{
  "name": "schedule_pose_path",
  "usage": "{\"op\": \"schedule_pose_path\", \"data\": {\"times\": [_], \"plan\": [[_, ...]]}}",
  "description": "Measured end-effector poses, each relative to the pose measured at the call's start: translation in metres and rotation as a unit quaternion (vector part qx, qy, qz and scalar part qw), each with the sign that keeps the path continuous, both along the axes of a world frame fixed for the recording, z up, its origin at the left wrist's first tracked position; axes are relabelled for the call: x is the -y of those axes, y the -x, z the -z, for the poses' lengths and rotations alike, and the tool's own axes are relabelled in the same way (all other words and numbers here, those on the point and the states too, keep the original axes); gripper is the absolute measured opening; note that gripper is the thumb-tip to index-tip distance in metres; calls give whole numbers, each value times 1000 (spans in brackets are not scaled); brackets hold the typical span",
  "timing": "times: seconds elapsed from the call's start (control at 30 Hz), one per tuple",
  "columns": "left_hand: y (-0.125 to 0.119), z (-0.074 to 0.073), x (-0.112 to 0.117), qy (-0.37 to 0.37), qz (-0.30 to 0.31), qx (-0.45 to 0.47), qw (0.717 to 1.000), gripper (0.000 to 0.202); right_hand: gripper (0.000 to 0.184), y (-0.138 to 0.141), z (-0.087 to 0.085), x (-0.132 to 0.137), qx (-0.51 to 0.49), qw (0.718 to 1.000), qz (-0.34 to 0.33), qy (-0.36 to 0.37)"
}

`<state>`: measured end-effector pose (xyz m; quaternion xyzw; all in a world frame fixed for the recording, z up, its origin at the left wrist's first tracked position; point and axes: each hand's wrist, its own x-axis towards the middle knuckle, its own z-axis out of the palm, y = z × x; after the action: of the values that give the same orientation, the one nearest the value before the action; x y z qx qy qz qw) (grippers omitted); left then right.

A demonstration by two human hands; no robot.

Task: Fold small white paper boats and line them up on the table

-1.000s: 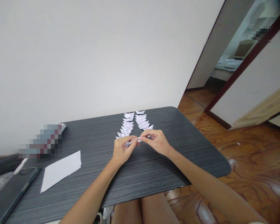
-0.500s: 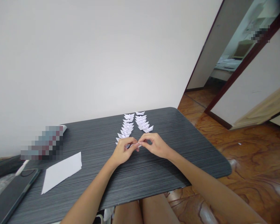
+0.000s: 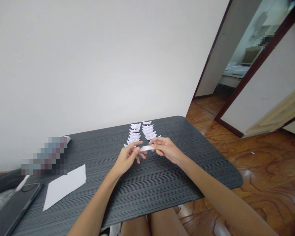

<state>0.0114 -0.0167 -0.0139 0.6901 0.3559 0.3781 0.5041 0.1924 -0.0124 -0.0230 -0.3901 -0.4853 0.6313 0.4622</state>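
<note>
Between my two hands, just above the table, is a small folded strip of white paper (image 3: pixel 147 148). My right hand (image 3: pixel 167 149) pinches its right end between thumb and fingers. At the left end, my left hand (image 3: pixel 127 159) grips it with the thumb in front and fingers behind, its index finger stretched out above. Beyond the hands, folded paper boats stand in two rows, a left row (image 3: pixel 134 130) and a right row (image 3: pixel 147 127). My hands partly cover the nearest boats.
On the left of the dark table (image 3: pixel 177 177) lies a stack of white paper sheets (image 3: pixel 65 186). A dark flat device (image 3: pixel 19 208) sits at the near left, with a blurred-out object (image 3: pixel 46 155) behind it. A white wall (image 3: pixel 113 65) borders the far edge.
My hands have moved apart a little, so more of the folded paper shows between them. The left fingers have spread. The view has shifted slightly.
</note>
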Motion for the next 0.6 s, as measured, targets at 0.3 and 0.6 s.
{"op": "schedule_pose_path", "data": {"times": [0.3, 0.6], "plan": [[9, 3, -3, -177, -115, -78, 974, 21, 28, 2, -1, -1, -17, 999, 10, -45], [14, 4, -5, -234, -117, -121, 958, 18, 19, 2, 1, 11, 267, 905, 83, -320]]}}
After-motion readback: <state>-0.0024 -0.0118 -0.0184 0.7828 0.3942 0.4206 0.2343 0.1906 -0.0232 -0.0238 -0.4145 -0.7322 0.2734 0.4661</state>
